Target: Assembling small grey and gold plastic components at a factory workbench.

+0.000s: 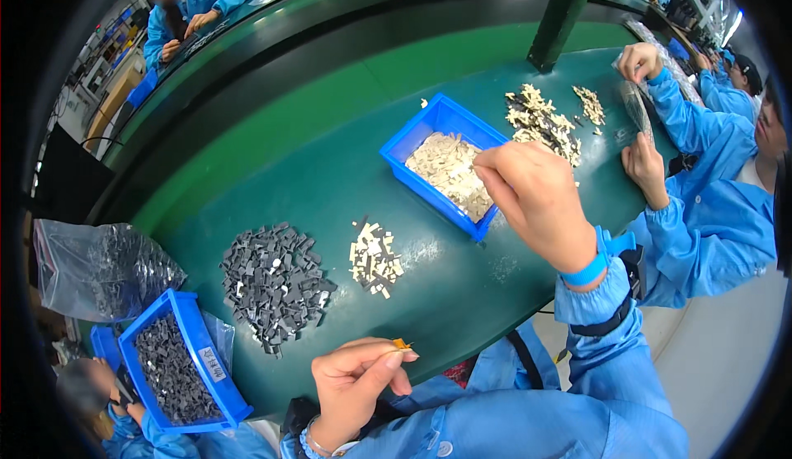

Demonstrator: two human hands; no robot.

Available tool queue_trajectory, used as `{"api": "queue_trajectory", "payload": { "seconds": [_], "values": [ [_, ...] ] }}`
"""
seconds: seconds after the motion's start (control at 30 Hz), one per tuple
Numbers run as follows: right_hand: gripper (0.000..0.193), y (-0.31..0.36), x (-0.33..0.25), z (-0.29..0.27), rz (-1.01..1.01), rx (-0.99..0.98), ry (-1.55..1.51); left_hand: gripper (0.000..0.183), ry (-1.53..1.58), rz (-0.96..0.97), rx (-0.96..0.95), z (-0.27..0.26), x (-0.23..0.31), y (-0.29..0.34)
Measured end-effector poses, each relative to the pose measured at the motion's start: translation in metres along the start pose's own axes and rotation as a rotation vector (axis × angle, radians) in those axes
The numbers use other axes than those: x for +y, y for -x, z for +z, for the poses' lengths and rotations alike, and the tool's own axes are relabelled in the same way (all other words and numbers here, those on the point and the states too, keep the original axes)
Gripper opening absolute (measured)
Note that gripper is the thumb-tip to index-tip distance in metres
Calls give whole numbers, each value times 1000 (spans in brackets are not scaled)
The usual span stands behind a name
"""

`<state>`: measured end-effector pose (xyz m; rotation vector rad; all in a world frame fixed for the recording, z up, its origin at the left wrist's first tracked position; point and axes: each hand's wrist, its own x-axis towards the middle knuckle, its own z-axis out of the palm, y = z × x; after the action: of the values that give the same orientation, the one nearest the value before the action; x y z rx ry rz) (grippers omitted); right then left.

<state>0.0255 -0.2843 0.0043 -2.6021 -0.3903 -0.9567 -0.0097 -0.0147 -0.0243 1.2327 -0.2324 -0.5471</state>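
Observation:
My left hand (351, 389) is closed near the table's front edge, thumb and fingers pinching a small orange piece (402, 344). My right hand (536, 199) hangs over the right side of a blue bin (404, 180) of small flat cream pieces (445, 164). Its thumb and forefinger are pressed together; whatever they hold is too small to make out. A blue band circles the right wrist. Between my hands and the dark heap lies a small pile of cream and dark bits (375, 258).
A heap of dark grey rectangular pieces (276, 282) lies left on the green table (330, 170). Beyond it are a blue bin of dark pieces (224, 376) and a clear plastic bag (103, 269). Mixed scraps (540, 121) lie at the far right, near a co-worker's hands (648, 166) and a green post (565, 14).

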Motion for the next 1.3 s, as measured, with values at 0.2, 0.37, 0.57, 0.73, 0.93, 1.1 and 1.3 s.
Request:
{"api": "queue_trajectory", "payload": {
  "seconds": [0.2, 0.37, 0.57, 0.73, 0.93, 1.1, 1.3],
  "values": [
    [12, 8, 9, 16, 98, 122, 13, 10, 198, -42, 99, 4, 5, 3],
    [10, 27, -39, 11, 246, 108, -253, 11, 130, -11, 97, 9, 0, -5],
    [17, 49, -98, 29, 455, -89, -1013, 15, 67, 119, 217, 16, -3, -8],
    [16, 52, -108, 37, 461, -53, -1088, 15, -5, 164, 183, 14, -8, -4],
    [10, 45, -100, 29, 442, -123, -1031, 15, -25, 119, 147, 13, -3, -2],
    [8, 34, -89, 22, 199, -334, -849, 18, -96, 191, 158, 1, -1, -5],
    [9, 30, -90, 24, 208, -223, -749, 16, -244, 268, 174, -2, -4, -3]
  ]
}}
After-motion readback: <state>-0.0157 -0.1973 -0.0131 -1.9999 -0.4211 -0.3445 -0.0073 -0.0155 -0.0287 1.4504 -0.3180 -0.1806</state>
